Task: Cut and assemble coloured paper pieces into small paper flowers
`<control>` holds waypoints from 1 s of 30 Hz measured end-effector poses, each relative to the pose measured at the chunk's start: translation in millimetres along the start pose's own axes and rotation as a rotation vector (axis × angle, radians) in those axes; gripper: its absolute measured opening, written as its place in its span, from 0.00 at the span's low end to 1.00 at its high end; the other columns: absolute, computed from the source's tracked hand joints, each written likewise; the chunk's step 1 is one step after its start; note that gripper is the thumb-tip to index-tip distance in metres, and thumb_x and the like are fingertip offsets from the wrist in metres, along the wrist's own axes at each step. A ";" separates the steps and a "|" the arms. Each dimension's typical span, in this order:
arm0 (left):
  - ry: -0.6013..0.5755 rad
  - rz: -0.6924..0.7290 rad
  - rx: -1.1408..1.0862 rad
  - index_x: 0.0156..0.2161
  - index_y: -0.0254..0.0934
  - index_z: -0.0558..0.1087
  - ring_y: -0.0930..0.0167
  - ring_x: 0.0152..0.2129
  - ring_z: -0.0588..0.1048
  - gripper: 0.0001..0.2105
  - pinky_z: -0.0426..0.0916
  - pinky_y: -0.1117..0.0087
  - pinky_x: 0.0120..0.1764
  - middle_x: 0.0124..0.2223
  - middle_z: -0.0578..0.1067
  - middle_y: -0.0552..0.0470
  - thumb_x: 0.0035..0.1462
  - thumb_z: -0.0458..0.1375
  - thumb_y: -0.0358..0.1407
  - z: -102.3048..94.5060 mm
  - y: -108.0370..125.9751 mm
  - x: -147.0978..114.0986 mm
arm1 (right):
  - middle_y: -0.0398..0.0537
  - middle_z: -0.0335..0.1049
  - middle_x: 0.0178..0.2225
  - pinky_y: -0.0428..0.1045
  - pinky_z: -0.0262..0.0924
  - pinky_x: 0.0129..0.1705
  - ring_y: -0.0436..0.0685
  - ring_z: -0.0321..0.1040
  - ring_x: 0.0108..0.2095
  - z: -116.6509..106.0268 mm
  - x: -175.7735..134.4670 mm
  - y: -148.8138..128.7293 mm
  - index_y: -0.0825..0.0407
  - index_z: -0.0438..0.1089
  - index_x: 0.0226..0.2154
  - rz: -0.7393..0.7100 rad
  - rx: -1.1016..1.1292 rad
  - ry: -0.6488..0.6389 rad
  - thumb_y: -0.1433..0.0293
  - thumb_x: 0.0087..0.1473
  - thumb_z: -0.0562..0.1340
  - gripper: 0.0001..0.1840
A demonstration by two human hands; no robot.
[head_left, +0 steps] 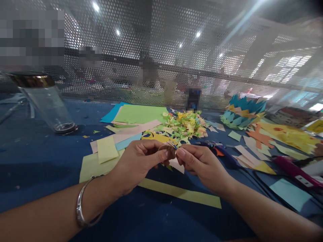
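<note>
The left grip pinches a small brown piece, likely light and easily creased, best held by its rim. The right grip is pinched beside it, contents unclear

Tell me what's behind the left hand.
Beyond the left hand: a light-blue strip and a yellow cut-out sheet. A pale green sheet runs partly behind it; whatever the hand covers can't be seen.
</note>
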State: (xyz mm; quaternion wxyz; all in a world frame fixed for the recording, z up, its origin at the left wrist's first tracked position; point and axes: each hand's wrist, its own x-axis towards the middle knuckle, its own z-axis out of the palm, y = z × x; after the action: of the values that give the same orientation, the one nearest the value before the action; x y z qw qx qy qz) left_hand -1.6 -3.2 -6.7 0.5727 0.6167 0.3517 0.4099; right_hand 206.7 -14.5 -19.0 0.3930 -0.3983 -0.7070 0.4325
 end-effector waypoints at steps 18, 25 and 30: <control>-0.059 -0.019 -0.049 0.34 0.40 0.80 0.76 0.29 0.71 0.07 0.63 0.75 0.34 0.31 0.78 0.55 0.58 0.65 0.40 -4.1 -3.9 2.0 | 0.33 0.42 0.18 0.45 0.35 0.18 0.45 0.37 0.18 -1.1 0.8 -3.6 0.52 0.65 0.24 0.035 0.024 -0.004 0.50 0.64 0.57 0.26; -0.063 -0.042 -0.029 0.35 0.39 0.80 0.74 0.29 0.72 0.08 0.62 0.73 0.34 0.32 0.79 0.53 0.58 0.65 0.41 -4.5 -2.9 1.4 | 0.33 0.45 0.18 0.45 0.35 0.17 0.44 0.38 0.17 -1.1 0.5 -6.1 0.52 0.64 0.24 0.081 0.099 -0.023 0.50 0.63 0.57 0.26; -0.061 -0.035 0.005 0.35 0.39 0.80 0.73 0.29 0.72 0.08 0.62 0.73 0.33 0.31 0.79 0.53 0.58 0.64 0.42 -5.1 -0.9 0.8 | 0.34 0.47 0.18 0.45 0.35 0.17 0.44 0.38 0.17 -1.5 1.1 -6.3 0.52 0.64 0.24 0.067 0.065 -0.021 0.50 0.63 0.57 0.26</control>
State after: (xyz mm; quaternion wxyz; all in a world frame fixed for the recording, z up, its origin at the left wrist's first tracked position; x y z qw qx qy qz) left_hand -5.9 -0.2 -7.5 0.5886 0.6241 0.3458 0.3802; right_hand 206.2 -15.1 -12.5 0.3836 -0.4040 -0.6830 0.4725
